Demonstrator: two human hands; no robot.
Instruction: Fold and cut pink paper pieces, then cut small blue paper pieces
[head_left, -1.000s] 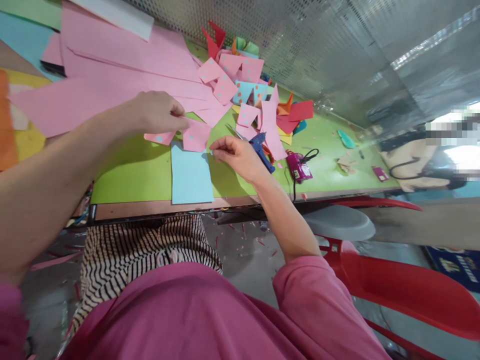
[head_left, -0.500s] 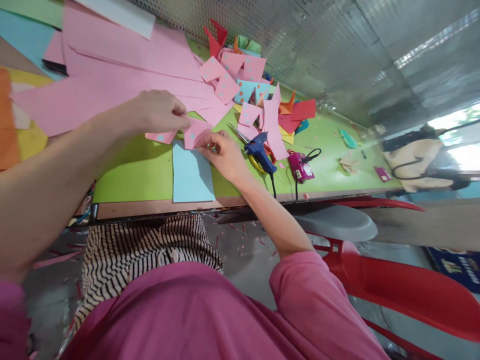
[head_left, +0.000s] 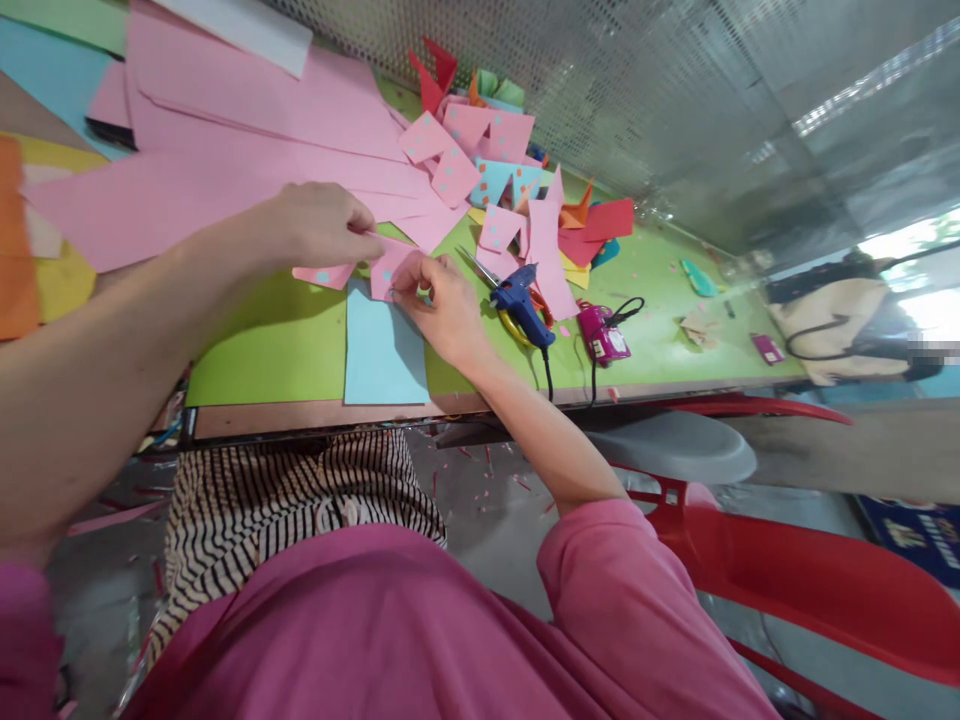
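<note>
A pink paper cutout with light blue dots (head_left: 385,272) is held between my two hands, over the top edge of a light blue sheet of paper (head_left: 384,350). My left hand (head_left: 324,222) grips its upper edge, fingers closed. At its right side, my right hand (head_left: 444,305) pinches the cutout between thumb and fingertips. Part of the cutout is hidden by the fingers. Just right of my right hand lie a blue glue gun (head_left: 523,303) and scissors (head_left: 474,264), the gun lying partly over them.
Large pink sheets (head_left: 247,110) spread across the back left. Dotted pink cutouts (head_left: 454,176) and red and orange paper pieces pile up behind the glue gun. A magenta box with a black cord (head_left: 604,335) sits farther right. A red chair (head_left: 810,560) stands beside the table.
My right-hand fingers have shifted very slightly at the cutout's edge. Otherwise the hands, cutout and blue sheet hold almost the same positions.
</note>
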